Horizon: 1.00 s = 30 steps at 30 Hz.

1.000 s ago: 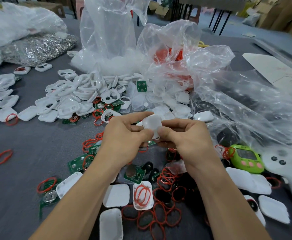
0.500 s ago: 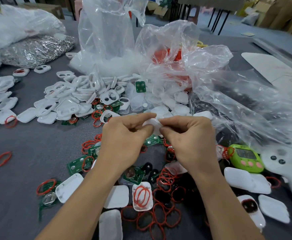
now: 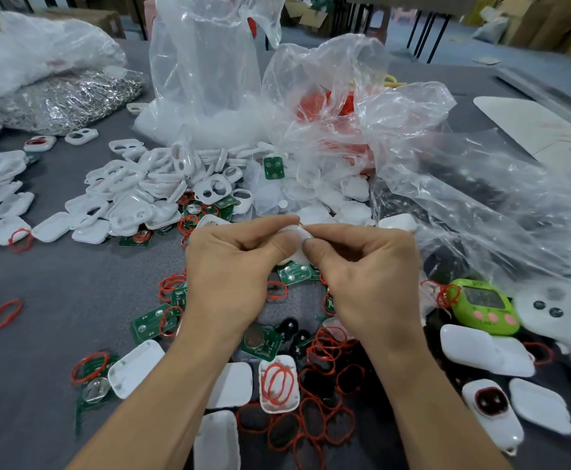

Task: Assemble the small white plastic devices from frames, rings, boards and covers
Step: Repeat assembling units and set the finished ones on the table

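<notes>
Both hands meet in the middle of the view, a little above the grey table [image 3: 56, 293]. The left hand [image 3: 229, 269] and the right hand [image 3: 372, 279] have their fingers curled, and each one pinches a side of the small white device [image 3: 297, 236] between thumb and forefinger. The device is in the air between the fingertips and does not rest on the table. I think the thumbs press on it from the near side so that two parts snap together. The fingers hide most of the piece, so I cannot tell which parts are already inside it.

The loose parts lie around the hands, probably so that each kind is reached with a short move. The white frames [image 3: 134, 195] make a heap at the far left. Green boards [image 3: 153, 322] lie under the hands and to the near left. Red rings [image 3: 324, 425] are spread near, between the two forearms. White covers [image 3: 231, 385] lie close to the near edge, and one cover [image 3: 264, 371] lies hollow side up with a few rings in it.

Clear plastic bags [image 3: 463, 198] stand far and to the right; they seem to be the supply of parts. A green gadget [image 3: 480, 307] lies at the right, well apart from the hands.
</notes>
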### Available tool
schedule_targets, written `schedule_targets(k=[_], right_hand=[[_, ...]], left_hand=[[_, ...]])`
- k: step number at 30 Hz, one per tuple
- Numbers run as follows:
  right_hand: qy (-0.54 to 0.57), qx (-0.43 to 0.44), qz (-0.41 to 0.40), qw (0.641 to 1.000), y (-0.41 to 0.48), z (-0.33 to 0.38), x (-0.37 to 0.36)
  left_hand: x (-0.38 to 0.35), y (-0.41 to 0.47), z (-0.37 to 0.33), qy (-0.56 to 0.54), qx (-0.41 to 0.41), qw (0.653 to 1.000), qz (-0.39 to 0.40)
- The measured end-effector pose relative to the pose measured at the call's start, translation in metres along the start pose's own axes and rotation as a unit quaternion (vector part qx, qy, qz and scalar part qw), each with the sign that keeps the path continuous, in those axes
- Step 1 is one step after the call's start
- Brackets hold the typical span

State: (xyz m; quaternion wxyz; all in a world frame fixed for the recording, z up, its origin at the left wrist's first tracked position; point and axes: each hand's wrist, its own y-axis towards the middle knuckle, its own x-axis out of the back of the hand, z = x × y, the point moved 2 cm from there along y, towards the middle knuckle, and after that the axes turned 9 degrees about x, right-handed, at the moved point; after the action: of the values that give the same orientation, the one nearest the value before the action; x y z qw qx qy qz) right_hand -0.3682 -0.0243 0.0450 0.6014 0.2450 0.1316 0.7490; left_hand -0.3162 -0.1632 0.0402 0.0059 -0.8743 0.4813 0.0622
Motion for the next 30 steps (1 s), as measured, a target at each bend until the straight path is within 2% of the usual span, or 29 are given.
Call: schedule_targets(k=[3,5,7,9,11,13,15,17,26,30], right_hand=[[-0.05,-0.032,0.013,0.998,-0.001,-0.007,-0.005],[-0.129,-0.02,0.041,0.991,-0.003,-0.007,-0.01],[-0.185,0.023,0.089,0.978,-0.009,-0.004,-0.017],[-0.185,0.041,0.107,0.976,-0.009,-0.006,-0.018],[-0.118,-0.005,0.11,0.987,-0.005,-0.01,-0.014],[0.048,-0.094,0.111,0.988,0.0,-0.012,-0.013],[0.211,-0.194,0.104,0.952,0.002,-0.01,-0.015],[0.283,-0.255,0.096,0.92,0.003,-0.009,-0.013],[0.233,-0.246,0.099,0.936,0.006,-0.009,-0.006],[0.231,-0.243,0.053,0.941,0.006,-0.009,-0.005]], left_hand=[[0.001,0.002,0.007,0.065,0.019,0.997,-0.04],[0.001,0.001,0.011,0.106,0.036,0.99,-0.085],[0.001,0.003,0.013,0.106,0.054,0.987,-0.112],[0.002,0.006,0.015,0.058,0.088,0.991,-0.085],[0.003,0.008,0.012,-0.025,0.126,0.991,-0.025],[0.005,0.01,0.009,-0.063,0.147,0.987,0.025],[0.005,0.011,0.008,-0.063,0.152,0.985,0.057],[0.004,0.01,0.009,-0.048,0.149,0.985,0.076],[0.002,0.005,0.012,-0.021,0.116,0.989,0.09],[0.0,0.002,0.008,-0.016,0.072,0.992,0.101]])
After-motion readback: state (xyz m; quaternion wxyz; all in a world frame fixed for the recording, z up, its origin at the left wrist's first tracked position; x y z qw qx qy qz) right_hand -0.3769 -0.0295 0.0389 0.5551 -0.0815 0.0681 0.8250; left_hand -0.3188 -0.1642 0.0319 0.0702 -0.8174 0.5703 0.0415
